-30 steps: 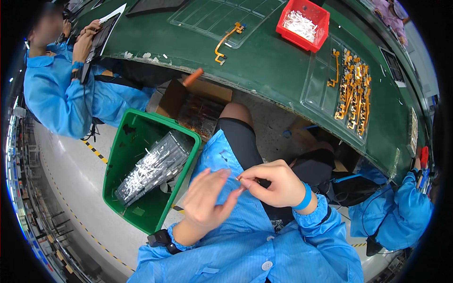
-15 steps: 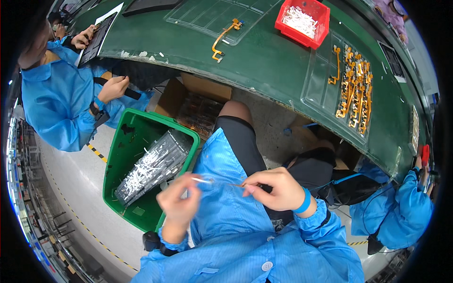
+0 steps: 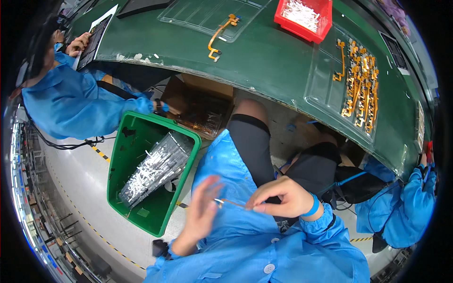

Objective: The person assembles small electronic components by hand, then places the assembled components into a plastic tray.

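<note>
Over my lap, my right hand (image 3: 283, 197) pinches one end of a thin orange-brown flex cable (image 3: 231, 203) between thumb and fingers. The cable reaches left to a small, shiny whitish end. Beside that end is my left hand (image 3: 203, 210), smeared by motion. Its fingers look stretched out and apart, and I see nothing held in them. On the green table, one flex cable (image 3: 218, 37) lies alone at the edge of a clear plastic tray (image 3: 181, 14). Several more flex cables (image 3: 361, 89) lie in rows in another clear tray (image 3: 317, 87) on the right.
A green bin (image 3: 113, 188) stands left of my legs, holding dark trays and white strips (image 3: 146, 174). A red box (image 3: 325, 28) of white pieces sits on the table (image 3: 264, 70). A cardboard box (image 3: 207, 85) is below. A co-worker's arm (image 3: 137, 111) reaches toward it; another person sits right.
My left hand has turned upward, its fingers spreading from a pinch near a whitish strip. My right hand keeps the cable. The left co-worker's hand has moved to the cardboard box.
</note>
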The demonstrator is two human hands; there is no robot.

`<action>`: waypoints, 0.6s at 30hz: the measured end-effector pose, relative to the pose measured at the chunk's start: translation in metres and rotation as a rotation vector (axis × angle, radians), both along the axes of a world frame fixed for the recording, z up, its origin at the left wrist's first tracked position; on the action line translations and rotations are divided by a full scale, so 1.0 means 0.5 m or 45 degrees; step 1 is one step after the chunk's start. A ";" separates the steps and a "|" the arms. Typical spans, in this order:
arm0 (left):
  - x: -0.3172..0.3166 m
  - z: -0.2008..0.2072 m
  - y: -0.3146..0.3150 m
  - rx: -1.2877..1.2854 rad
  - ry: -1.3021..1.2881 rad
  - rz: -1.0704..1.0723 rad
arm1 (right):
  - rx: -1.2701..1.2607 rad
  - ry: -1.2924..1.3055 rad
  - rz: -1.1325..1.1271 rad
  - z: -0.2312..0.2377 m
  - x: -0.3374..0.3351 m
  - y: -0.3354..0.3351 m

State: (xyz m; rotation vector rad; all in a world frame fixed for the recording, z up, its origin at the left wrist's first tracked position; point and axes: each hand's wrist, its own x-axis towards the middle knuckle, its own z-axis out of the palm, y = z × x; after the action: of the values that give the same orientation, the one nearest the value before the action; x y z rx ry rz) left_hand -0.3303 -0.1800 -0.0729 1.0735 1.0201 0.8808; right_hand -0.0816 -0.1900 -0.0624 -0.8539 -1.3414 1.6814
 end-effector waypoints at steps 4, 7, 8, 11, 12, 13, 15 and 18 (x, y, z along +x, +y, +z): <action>0.017 -0.042 0.019 -0.479 -0.441 -0.141 | -0.006 -0.019 -0.006 -0.010 0.008 -0.021; 0.012 -0.031 0.037 -0.525 -0.435 -0.282 | -0.028 -0.001 -0.028 -0.024 0.024 -0.032; 0.018 -0.014 0.042 -0.514 -0.290 -0.250 | -0.047 0.009 -0.030 -0.021 0.025 -0.036; 0.035 0.010 0.065 -0.414 -0.177 -0.261 | 0.002 -0.037 0.129 -0.017 0.035 -0.017; 0.039 0.015 0.067 -0.356 -0.119 -0.269 | -0.008 -0.034 0.123 -0.023 0.035 -0.011; 0.039 0.015 0.069 -0.335 -0.173 -0.302 | -0.059 -0.004 0.172 -0.031 0.036 -0.002; 0.040 0.021 0.068 -0.321 -0.160 -0.318 | -0.175 0.056 0.164 -0.027 0.022 0.007; 0.048 0.037 0.067 -0.276 -0.131 -0.346 | -0.215 0.121 0.106 -0.018 -0.004 0.018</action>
State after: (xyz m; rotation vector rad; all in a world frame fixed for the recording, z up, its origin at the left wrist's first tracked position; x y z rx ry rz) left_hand -0.3065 -0.1467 -0.0541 0.9457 0.8393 0.5849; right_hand -0.0837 -0.1810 -0.0712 -0.8122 -1.1980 1.8970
